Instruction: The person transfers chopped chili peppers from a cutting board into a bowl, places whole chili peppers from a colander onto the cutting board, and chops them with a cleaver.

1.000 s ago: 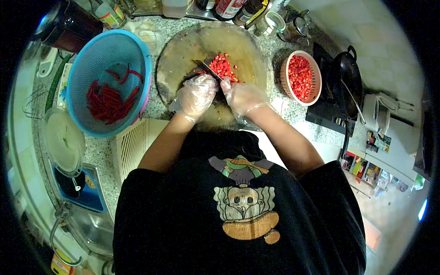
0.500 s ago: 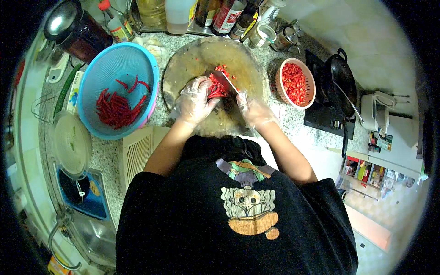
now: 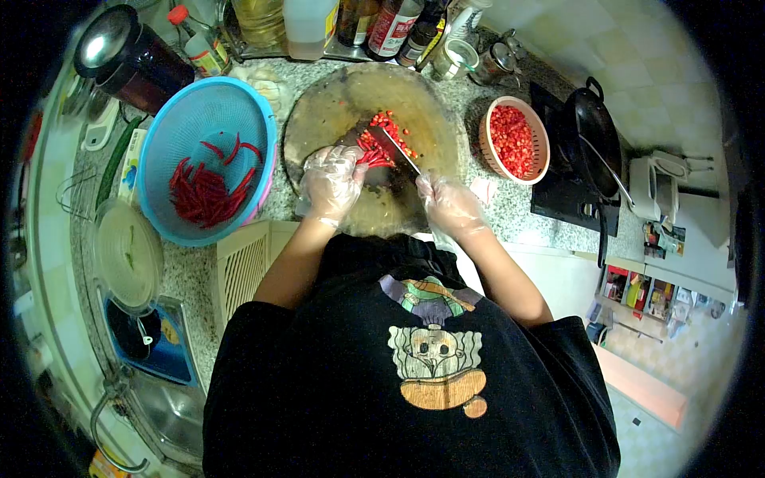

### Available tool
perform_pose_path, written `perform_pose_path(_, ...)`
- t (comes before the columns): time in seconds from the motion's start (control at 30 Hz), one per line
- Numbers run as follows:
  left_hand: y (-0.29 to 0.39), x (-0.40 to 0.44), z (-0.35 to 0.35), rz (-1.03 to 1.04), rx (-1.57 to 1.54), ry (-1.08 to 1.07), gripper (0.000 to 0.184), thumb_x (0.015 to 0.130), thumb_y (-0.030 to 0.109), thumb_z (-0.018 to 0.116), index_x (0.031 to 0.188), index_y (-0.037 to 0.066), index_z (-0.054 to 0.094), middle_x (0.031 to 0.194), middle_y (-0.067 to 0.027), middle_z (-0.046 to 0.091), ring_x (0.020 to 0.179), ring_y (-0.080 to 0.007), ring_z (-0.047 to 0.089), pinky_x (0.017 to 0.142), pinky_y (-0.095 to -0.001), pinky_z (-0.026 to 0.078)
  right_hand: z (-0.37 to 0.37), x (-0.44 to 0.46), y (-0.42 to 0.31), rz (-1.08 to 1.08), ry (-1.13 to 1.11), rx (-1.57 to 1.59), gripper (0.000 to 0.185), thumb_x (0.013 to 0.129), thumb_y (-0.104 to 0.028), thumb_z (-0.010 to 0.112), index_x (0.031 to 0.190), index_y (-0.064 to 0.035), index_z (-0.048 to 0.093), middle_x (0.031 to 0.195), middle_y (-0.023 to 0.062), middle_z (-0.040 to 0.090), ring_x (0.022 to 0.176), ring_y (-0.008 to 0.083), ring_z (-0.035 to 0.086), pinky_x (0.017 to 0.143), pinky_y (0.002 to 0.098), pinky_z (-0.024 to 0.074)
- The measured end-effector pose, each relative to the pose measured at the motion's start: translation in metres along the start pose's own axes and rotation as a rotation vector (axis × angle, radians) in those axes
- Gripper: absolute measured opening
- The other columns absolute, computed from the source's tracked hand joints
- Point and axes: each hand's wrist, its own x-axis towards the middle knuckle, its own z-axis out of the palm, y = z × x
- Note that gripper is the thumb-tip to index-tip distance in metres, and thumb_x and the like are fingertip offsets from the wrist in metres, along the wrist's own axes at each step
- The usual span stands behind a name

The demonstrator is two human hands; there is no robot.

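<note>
My left hand, in a clear plastic glove, is closed on a small bunch of red chili peppers lying on the round wooden chopping board. My right hand, gloved too, grips the handle of a kitchen knife. The blade points up and left, beside the cut ends of the peppers. Chopped chili pieces lie scattered just beyond and to the right of the blade. The knife's handle is mostly hidden in my fist.
On the left is a blue colander with whole red chilies. A pink basket of chopped chili stands right of the board, near a black wok on the stove. Bottles line the back. A sink is at lower left.
My left hand has drawn back slightly left and down from the blade. The knife has shifted a little to the right and down, and more cut pieces show beside it.
</note>
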Motion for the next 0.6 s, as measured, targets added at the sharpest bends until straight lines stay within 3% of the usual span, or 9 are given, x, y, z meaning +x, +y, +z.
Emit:
perform_pose_path(0.23, 0.005, 0.004, -0.005, 0.024, -0.024, 0.037, 0.026, 0.07, 0.016, 0.077, 0.093, 0.012, 0.067, 0.099, -0.011, 0.066, 0.089, -0.033, 0.063, 0.082, -0.0449, 0.051, 0.011, -0.004, 0.005, -0.198, 0.163, -0.161, 0.013, 0.093, -0.021, 0.055, 0.095, -0.0081, 0.053, 0.065, 0.0231, 0.062, 0.064, 0.0442, 0.064, 0.058, 0.0555, 0.0499)
perform_pose_path(0.33, 0.005, 0.001, -0.004, -0.01, -0.081, -0.053, 0.028, 0.07, 0.016, 0.078, 0.094, 0.011, 0.068, 0.106, -0.0117, 0.066, 0.094, -0.0338, 0.064, 0.084, -0.0446, 0.051, 0.011, -0.006, 0.002, -0.219, 0.157, -0.202, 0.012, 0.093, -0.019, 0.056, 0.095, -0.0082, 0.052, 0.063, 0.0225, 0.061, 0.062, 0.043, 0.064, 0.056, 0.0552, 0.0496)
perform_pose_path(0.6, 0.002, 0.001, 0.003, 0.013, -0.129, -0.1, 0.024, 0.071, 0.012, 0.076, 0.093, 0.009, 0.068, 0.105, -0.0113, 0.067, 0.095, -0.0341, 0.065, 0.082, -0.0437, 0.053, 0.012, -0.005, -0.002, -0.186, 0.154, -0.194, 0.012, 0.091, -0.018, 0.055, 0.095, -0.0081, 0.051, 0.064, 0.022, 0.062, 0.062, 0.0425, 0.064, 0.056, 0.0552, 0.0496)
